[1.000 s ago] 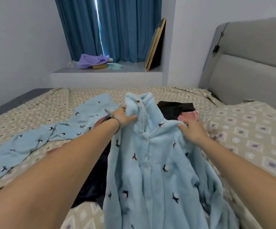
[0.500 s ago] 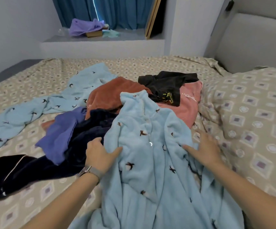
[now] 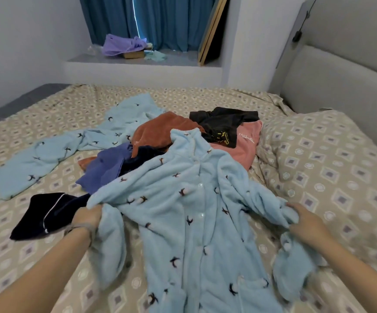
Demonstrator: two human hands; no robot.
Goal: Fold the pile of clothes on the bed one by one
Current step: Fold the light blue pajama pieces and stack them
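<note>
At the far left of the frame, light blue pyjama trousers (image 3: 54, 154) are lying flat on the bed (image 3: 36, 109), well apart from both hands. Just right of them, a navy garment with white piping (image 3: 47, 213) is spilling out from under the pile of clothes (image 3: 183, 141), which is sitting in the middle of the frame: purple, rust, black and pink pieces heaped together.

In the lower left, the left hand (image 3: 88, 216) is gripping the left sleeve edge of the light blue fleece pyjama top (image 3: 189, 211), its fingers curled into the fabric; the fingertips themselves are hidden in the folds. The top is lying face up in the centre of the frame, button line showing. Its long axis is running from the collar, resting on the pile in the upper middle, down to the hem at the bottom edge, almost straight toward the person.

At the right, the right hand (image 3: 304, 220) is pinching the bunched right sleeve, fingers curled round the cloth, just beside the pillow (image 3: 329, 154).

The two hands are sitting at about the same height on opposite sides of the button line, so neither is nearer. Judging by this, the top is being spread flat, and the coming fold probably turns on bringing each sleeve inward across that central axis.
</note>
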